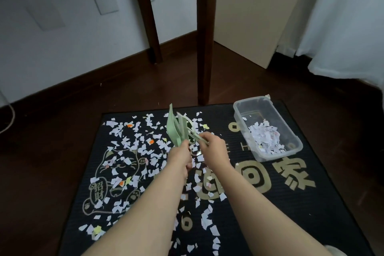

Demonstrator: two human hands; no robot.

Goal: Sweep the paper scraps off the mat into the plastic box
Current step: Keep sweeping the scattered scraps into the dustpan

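A black mat (311, 203) with gold characters and a lucky-cat drawing lies on the floor. Several white and coloured paper scraps (133, 147) cover its left and middle. A clear plastic box (295, 137) stands on the mat's far right corner with a pile of scraps inside. My left hand (182, 153) grips the handle of a pale green dustpan (173, 131), held up on edge above the mat's middle. Just to its right, my right hand (214, 149) holds the handle of a small pale brush (190, 125), its head against the dustpan.
Two dark wooden table legs (204, 48) stand on the brown wood floor just beyond the mat's far edge. A beige panel (259, 16) and a white curtain (342, 27) are at the back right. A white cord (9, 118) lies at the far left.
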